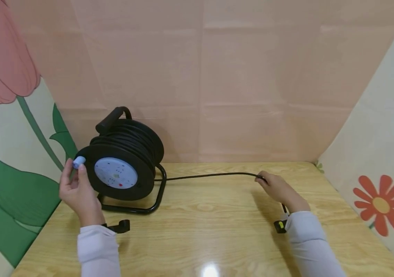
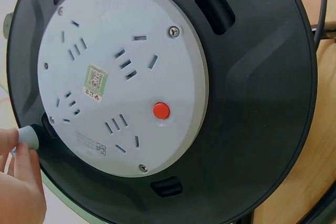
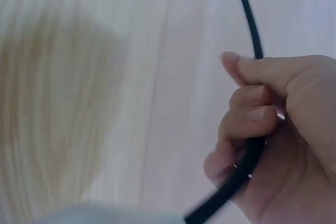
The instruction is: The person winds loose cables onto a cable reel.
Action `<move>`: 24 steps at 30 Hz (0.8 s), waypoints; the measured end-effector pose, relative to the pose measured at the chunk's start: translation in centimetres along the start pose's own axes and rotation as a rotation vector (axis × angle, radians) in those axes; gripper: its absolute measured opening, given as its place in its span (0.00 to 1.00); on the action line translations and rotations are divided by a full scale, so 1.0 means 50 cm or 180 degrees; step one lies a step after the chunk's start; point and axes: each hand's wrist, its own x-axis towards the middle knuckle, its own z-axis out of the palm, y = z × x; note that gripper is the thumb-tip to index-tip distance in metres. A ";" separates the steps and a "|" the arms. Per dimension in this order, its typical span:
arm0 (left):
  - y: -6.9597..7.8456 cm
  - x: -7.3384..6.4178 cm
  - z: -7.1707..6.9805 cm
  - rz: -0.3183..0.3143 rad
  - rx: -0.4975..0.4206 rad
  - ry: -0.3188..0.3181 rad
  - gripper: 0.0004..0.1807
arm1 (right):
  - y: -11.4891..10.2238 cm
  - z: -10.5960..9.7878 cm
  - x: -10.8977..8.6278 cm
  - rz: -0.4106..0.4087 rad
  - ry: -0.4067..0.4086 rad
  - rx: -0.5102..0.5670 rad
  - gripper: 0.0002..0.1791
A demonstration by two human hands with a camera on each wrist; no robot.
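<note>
A black cable reel [image 1: 145, 154] stands on its tube frame at the left of the table, black cable wound round its drum. Its round pale socket panel [image 2: 123, 77] has several slots and a red button [image 2: 161, 110]. My left hand [image 1: 79, 192] pinches the small pale knob [image 1: 79, 162] at the reel's rim between thumb and fingers. From the reel, a length of cable [image 1: 211, 175] runs right, held just above the table. My right hand [image 1: 280, 188] grips it, fingers curled round it, and the cable [image 3: 249, 19] passes through the fist in the right wrist view.
The wooden table [image 1: 200, 231] meets a pinkish sheet [image 1: 224, 96] at the back. Flower-painted walls [image 1: 373, 134] flank it on both sides. A black carry handle [image 1: 114, 117] tops the reel. Near the right wrist is a black piece [image 1: 279, 226] with a yellow-green mark.
</note>
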 end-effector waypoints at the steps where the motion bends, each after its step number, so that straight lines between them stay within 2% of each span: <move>1: 0.001 0.000 0.000 0.0010 -0.0007 -0.0001 0.20 | 0.007 -0.008 -0.007 0.0064 0.0054 -0.0020 0.13; 5: 0.001 0.002 -0.001 0.0018 -0.0034 0.0012 0.20 | 0.032 -0.023 -0.028 0.0328 0.0075 -0.0056 0.22; 11: -0.003 0.000 -0.003 0.0017 -0.0102 0.0017 0.20 | 0.065 -0.025 -0.053 0.0512 0.0221 -0.0195 0.29; 19: -0.003 -0.001 -0.003 0.0006 -0.0025 0.0022 0.19 | 0.118 -0.046 -0.113 0.0894 0.0712 -0.0858 0.32; 22: 0.000 -0.001 -0.003 0.0007 0.0035 0.0027 0.19 | 0.131 -0.051 -0.119 0.1076 0.0700 -0.0819 0.34; 24: 0.002 -0.001 -0.003 0.0010 0.0085 0.0026 0.19 | 0.131 -0.053 -0.116 0.1154 0.0594 -0.0726 0.35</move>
